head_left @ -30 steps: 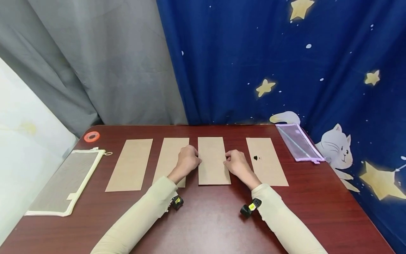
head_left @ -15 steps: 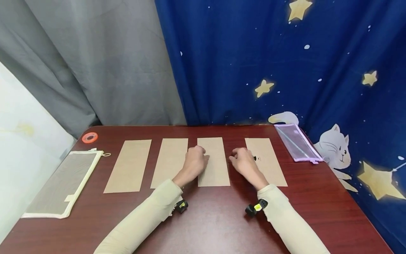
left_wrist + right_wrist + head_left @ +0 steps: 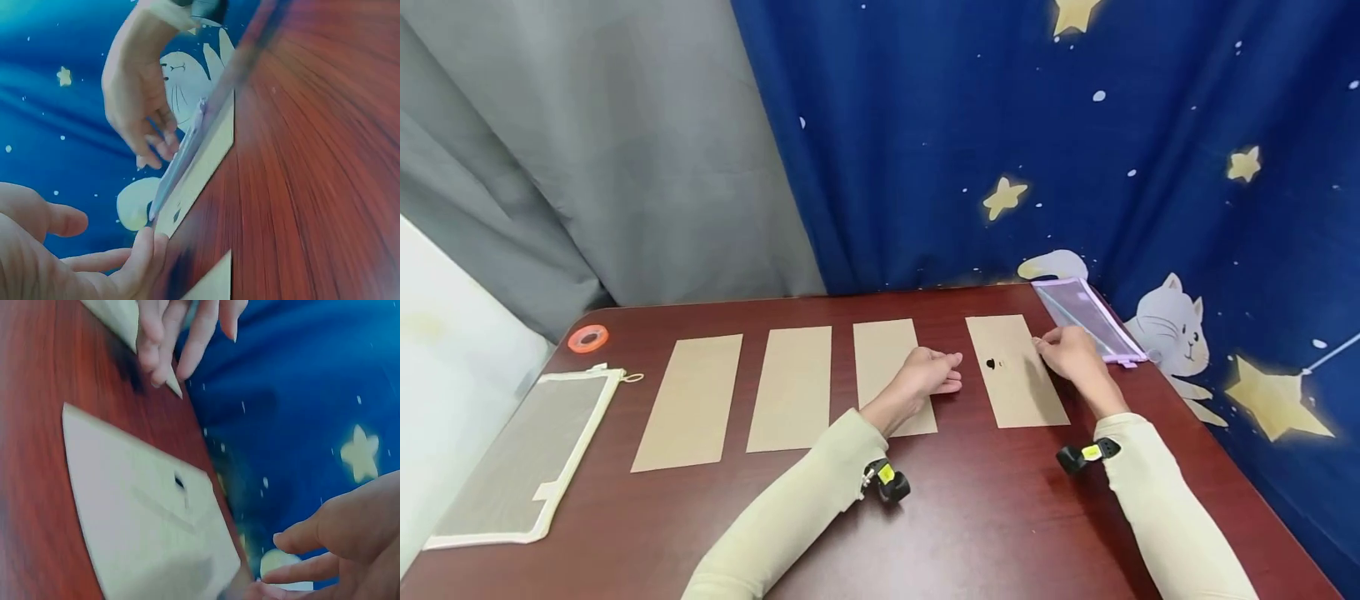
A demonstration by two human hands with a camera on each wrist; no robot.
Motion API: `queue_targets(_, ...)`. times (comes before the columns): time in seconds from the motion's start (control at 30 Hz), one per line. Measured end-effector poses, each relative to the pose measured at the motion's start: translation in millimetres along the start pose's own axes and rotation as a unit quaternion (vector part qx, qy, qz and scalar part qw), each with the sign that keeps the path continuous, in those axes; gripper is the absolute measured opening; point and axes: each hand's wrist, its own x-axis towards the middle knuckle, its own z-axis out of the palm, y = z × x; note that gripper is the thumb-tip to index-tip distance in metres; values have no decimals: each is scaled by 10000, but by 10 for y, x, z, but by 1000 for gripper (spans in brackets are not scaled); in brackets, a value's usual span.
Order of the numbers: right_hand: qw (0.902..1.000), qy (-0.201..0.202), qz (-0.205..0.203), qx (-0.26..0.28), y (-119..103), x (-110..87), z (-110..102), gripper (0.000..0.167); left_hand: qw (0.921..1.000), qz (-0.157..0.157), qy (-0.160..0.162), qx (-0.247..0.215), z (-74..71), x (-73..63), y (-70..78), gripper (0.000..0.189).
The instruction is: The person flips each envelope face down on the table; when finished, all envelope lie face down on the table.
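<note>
Four is avoided here: several flat brown paper rectangles lie in a row on the table. The rightmost paper [image 3: 1018, 379] carries a small black mark, also visible on this paper [image 3: 150, 506] in the right wrist view. My left hand [image 3: 925, 377] is over the right part of the third paper [image 3: 880, 354], fingers extended toward the marked one. Thumb and fingers of the left hand [image 3: 94, 262] are apart, with nothing between them. My right hand [image 3: 1071, 354] hovers by the marked paper's right edge. In the right wrist view, the right hand [image 3: 350, 544] has loose, spread fingers and holds nothing.
Two more papers, one at far left [image 3: 688, 404] and one beside it [image 3: 790, 387], lie on the dark red table [image 3: 985, 517]. A cream mesh zip pouch [image 3: 523, 454] and an orange tape roll [image 3: 587, 338] are at left. A purple mesh pouch [image 3: 1090, 321] lies back right.
Both hands have left the third paper's edges and moved right, the left across that paper and the right past the marked paper. The head view has turned slightly. The papers appear to stay put.
</note>
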Motion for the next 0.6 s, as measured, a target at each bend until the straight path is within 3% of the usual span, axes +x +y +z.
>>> queue_targets(0.1, 9985, -276, 251, 412, 112, 6, -27, 43, 9975, -274, -7, -647, 60, 70, -2, 43)
queue_targets(0.27, 9863, -786, 687, 1277, 186, 13, -21, 45, 9888, -547, -50, -1390, 161, 142, -20, 41)
queue_targets(0.6, 9787, -1161, 1003, 1364, 201, 53, -3, 38, 9837, -698, -21, -1659, 287, 144, 11, 41)
